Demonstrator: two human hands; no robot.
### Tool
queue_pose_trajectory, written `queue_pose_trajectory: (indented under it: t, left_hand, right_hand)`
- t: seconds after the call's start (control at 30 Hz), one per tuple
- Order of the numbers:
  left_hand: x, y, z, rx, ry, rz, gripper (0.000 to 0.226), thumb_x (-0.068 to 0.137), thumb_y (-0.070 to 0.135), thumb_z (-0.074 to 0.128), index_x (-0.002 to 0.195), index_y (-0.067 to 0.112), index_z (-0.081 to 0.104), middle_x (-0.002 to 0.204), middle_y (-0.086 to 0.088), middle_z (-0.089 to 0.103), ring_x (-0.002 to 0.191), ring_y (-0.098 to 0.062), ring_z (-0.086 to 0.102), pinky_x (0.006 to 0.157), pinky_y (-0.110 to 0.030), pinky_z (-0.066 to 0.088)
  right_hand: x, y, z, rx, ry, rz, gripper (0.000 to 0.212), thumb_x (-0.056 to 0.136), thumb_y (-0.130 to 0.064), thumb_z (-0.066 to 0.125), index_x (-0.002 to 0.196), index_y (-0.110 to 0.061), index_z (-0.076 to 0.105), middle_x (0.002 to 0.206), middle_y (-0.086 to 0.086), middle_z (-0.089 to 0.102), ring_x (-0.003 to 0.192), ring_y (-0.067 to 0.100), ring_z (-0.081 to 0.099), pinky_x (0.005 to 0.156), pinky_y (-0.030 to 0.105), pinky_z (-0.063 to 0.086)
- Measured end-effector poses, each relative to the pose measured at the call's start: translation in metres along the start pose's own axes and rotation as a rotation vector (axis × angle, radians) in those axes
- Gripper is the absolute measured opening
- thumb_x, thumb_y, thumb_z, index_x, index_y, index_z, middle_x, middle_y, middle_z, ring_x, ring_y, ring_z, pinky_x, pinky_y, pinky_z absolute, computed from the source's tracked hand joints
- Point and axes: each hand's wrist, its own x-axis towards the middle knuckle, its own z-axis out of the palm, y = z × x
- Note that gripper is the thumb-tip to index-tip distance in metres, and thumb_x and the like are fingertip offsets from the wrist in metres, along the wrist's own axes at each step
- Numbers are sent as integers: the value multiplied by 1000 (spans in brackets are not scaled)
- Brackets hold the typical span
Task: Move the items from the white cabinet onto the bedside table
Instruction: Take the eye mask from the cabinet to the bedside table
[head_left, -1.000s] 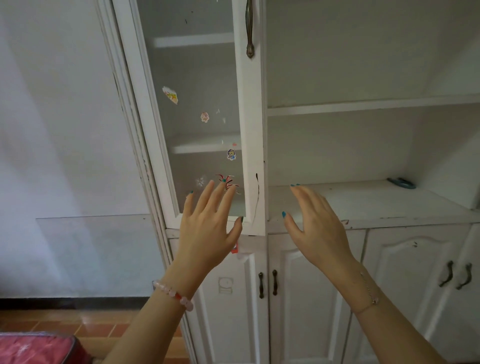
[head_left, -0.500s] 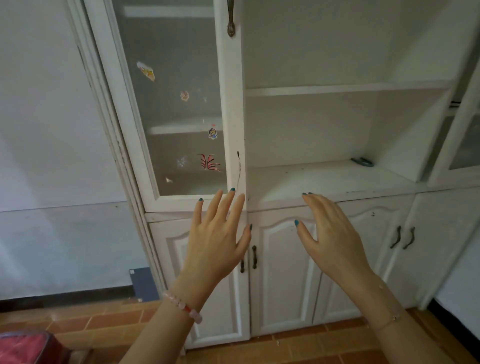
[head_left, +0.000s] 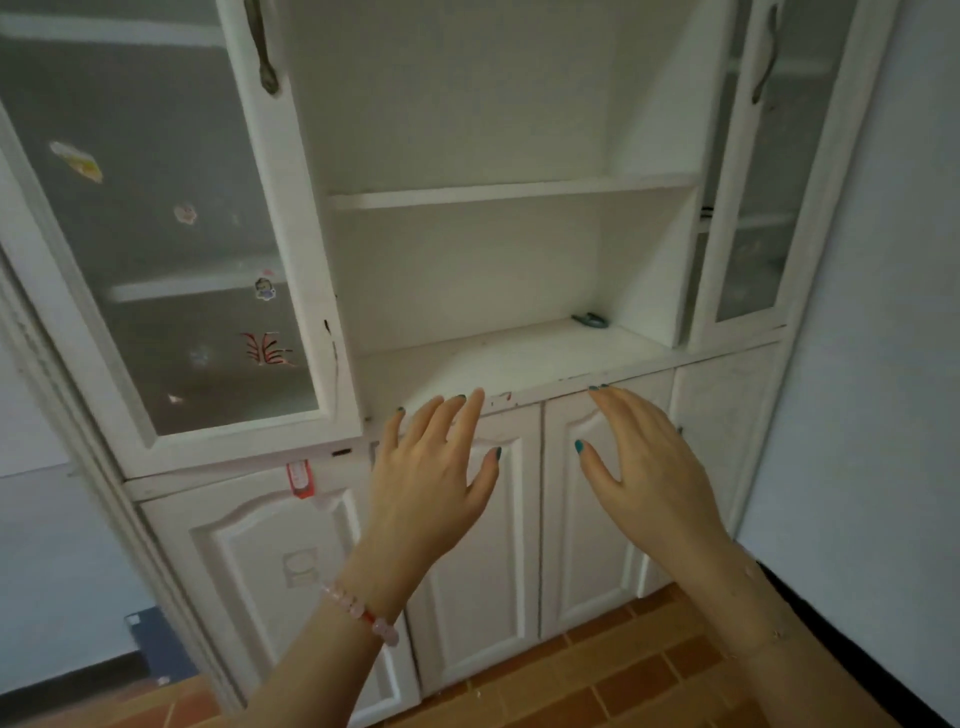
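View swings right, hands stay raised | left hand (head_left: 431, 467) and right hand (head_left: 644, 467) spread, empty | item (head_left: 589, 320) on shelf (head_left: 493, 358), right of centre, lies crosswise | right hand nearer, item above its fingertips

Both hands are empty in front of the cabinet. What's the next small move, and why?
Probably reach the right hand to the small bluish item at the back right of the open shelf: it is the only loose item I can see there, and that hand is nearer.
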Motion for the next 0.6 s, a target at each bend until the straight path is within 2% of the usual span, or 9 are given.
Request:
queue_pose_trajectory:
  t: [0.17, 0.3, 0.43, 0.6]
  left_hand:
    - [37, 76, 34, -69, -6, 68, 55, 87, 44, 36, 128, 12, 55, 110, -3, 67, 104, -23, 63, 91, -49, 48]
    - [61, 133, 64, -95, -28, 113, 54, 88, 44, 36, 127, 12, 57, 110, -4, 68, 101, -24, 64, 89, -48, 49]
    - [75, 180, 94, -129, -25, 135, 51, 87, 43, 38, 122, 12, 60, 105, -3, 69, 96, -23, 65, 84, -44, 52]
    - [93, 217, 124, -132, -59, 143, 50, 87, 42, 38, 120, 12, 60, 99, -3, 70, 91, -23, 67, 83, -43, 51]
  right_hand:
    - [1, 75, -36, -3, 24, 72, 49, 91, -29, 52, 135, -12, 42, 136, 7, 48, 126, 22, 43, 103, 37, 39]
    - [1, 132, -56, -25, 40, 121, 51, 88, -34, 46, 134, -11, 45, 133, 7, 51, 122, 23, 46, 101, 36, 40]
    - [-10, 185, -67, -46, 35, 168, 46, 90, -27, 55, 133, -12, 46, 131, 6, 53, 121, 22, 48, 96, 27, 33]
    - [-15, 237, -73, -54, 2, 217, 47, 91, -28, 54, 135, -16, 44, 135, 3, 49, 124, 19, 44, 95, 23, 30]
